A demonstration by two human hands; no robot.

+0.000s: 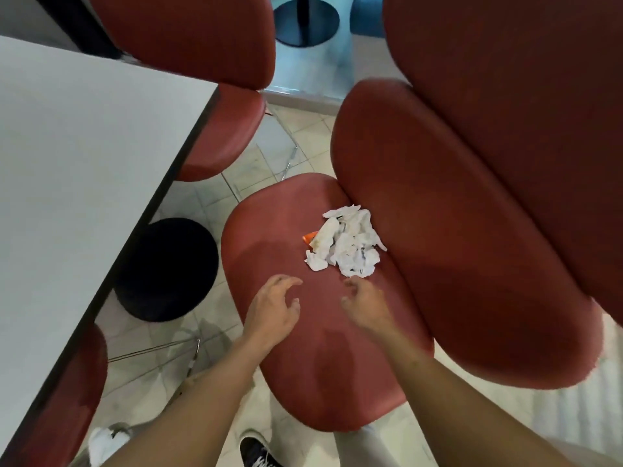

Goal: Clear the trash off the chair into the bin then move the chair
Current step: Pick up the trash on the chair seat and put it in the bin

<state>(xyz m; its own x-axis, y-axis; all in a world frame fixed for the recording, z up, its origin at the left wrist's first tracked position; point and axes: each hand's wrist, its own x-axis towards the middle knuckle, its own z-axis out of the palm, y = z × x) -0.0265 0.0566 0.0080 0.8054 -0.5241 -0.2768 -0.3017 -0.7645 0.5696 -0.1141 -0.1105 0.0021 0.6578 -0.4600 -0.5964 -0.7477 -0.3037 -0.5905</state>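
Both hands hover over the red chair seat, empty and open with the fingers loosely curled — the left hand a little to the left, the right hand beside it, the two apart with bare seat between them. Just beyond the fingertips, toward the backrest, lies the trash: a heap of crumpled white paper napkins with a small orange wrapper peeking out at its left edge. The right hand is nearer the heap; neither touches it.

The paper looks light, soft and loose — likely to scatter in pieces if pinched from the top. A scooping hold from both sides, cupping the heap together with the wrapper inside, seems the surest.

The black round bin stands on the tiled floor to the left of the chair, partly under the edge of the white worktop.
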